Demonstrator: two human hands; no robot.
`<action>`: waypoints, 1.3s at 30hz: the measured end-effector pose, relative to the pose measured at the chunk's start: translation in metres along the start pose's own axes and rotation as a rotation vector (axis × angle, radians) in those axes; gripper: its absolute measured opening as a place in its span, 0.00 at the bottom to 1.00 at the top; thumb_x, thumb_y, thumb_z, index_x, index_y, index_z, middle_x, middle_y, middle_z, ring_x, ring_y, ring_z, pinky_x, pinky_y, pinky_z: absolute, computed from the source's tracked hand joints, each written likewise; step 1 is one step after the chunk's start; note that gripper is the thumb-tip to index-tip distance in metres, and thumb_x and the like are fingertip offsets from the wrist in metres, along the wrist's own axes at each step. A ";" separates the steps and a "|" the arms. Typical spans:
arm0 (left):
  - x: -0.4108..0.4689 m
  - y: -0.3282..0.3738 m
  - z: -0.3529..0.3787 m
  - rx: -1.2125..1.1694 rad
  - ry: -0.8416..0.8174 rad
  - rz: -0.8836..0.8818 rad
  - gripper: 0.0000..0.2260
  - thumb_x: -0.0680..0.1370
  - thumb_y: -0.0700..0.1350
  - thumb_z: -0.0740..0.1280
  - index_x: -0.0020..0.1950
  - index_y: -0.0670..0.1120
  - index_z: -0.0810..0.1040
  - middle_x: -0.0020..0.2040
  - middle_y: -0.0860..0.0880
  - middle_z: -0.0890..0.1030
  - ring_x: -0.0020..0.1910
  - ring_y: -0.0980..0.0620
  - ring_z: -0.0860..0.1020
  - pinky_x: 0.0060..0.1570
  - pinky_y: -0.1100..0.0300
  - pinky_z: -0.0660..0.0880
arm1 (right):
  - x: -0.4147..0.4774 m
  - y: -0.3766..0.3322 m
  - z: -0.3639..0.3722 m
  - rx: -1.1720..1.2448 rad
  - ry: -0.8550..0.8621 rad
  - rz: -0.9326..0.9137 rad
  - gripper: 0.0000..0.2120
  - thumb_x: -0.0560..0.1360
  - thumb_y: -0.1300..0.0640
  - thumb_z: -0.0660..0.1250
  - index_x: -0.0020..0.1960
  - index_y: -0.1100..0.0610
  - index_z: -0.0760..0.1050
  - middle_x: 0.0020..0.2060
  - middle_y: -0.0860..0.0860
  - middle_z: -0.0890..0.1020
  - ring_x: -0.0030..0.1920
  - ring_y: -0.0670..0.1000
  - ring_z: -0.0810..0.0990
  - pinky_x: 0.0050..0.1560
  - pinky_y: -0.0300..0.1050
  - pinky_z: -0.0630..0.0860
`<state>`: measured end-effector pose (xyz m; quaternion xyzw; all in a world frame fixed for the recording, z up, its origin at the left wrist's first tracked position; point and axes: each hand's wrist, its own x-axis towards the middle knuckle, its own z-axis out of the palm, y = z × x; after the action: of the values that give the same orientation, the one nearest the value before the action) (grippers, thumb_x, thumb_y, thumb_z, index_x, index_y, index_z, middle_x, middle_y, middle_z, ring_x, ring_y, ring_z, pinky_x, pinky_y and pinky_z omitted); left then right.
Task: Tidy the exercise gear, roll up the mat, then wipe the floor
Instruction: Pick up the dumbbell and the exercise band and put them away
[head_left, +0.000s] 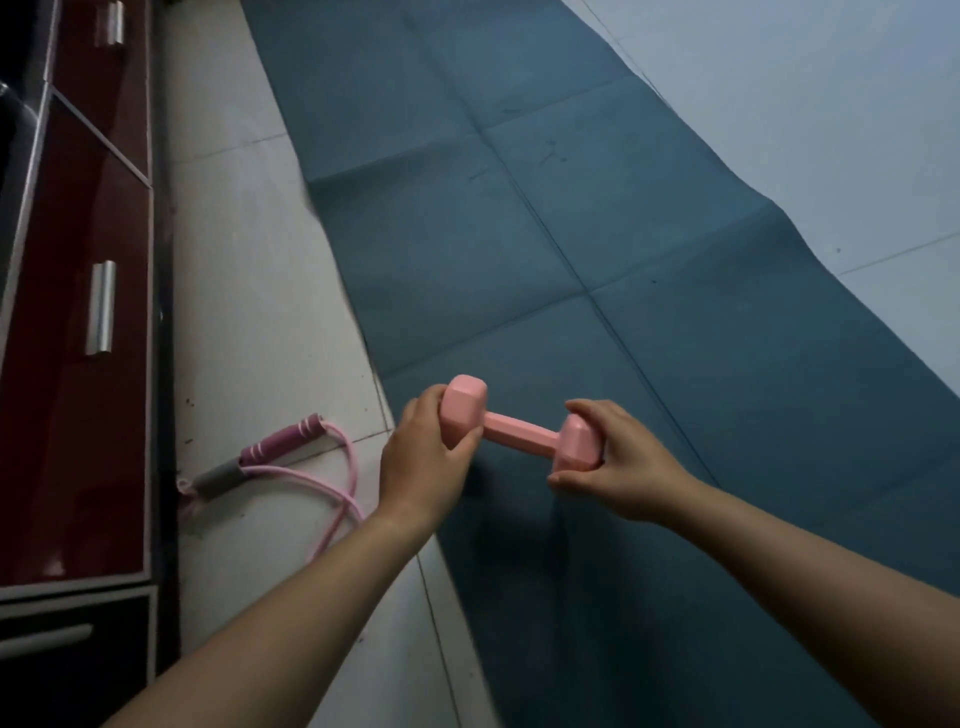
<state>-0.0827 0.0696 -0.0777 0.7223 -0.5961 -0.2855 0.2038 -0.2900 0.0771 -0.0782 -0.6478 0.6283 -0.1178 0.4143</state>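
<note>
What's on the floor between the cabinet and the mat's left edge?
In the head view, the pink jump rope lies on the tiles between the cabinet and the mat; otherwise that strip shows only tile.

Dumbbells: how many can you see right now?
1. The pink dumbbell is held above the blue mat, left hand on one end, right hand on the other. Any others would be out of frame.

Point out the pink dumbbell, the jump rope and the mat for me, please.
pink dumbbell (519, 428), head view, on its middle bar.
jump rope (283, 441), head view, on its purple handle.
mat (649, 260), head view, on its bare middle.
</note>
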 end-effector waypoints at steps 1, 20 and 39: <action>-0.011 0.006 0.010 -0.010 -0.013 -0.008 0.18 0.74 0.51 0.69 0.62 0.51 0.70 0.57 0.50 0.75 0.50 0.48 0.75 0.49 0.55 0.73 | -0.011 0.010 -0.006 -0.011 -0.010 0.007 0.39 0.64 0.49 0.77 0.70 0.54 0.64 0.63 0.49 0.70 0.57 0.44 0.68 0.55 0.32 0.61; -0.045 0.035 0.059 0.230 -0.350 0.190 0.32 0.72 0.45 0.71 0.72 0.50 0.61 0.71 0.53 0.63 0.64 0.51 0.69 0.57 0.59 0.69 | -0.059 0.082 -0.027 -0.047 -0.037 -0.057 0.39 0.65 0.51 0.76 0.71 0.55 0.63 0.67 0.51 0.67 0.67 0.50 0.67 0.65 0.38 0.61; -0.264 0.033 0.087 0.079 -0.127 -0.351 0.31 0.72 0.44 0.72 0.70 0.51 0.62 0.67 0.54 0.65 0.59 0.53 0.69 0.60 0.56 0.72 | -0.138 0.103 -0.005 -0.201 -0.525 -0.376 0.40 0.65 0.52 0.76 0.72 0.54 0.62 0.70 0.52 0.65 0.69 0.51 0.66 0.67 0.37 0.60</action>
<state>-0.1978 0.3244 -0.0771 0.8032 -0.4832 -0.3381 0.0843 -0.3921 0.2150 -0.0945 -0.7982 0.3781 0.0412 0.4671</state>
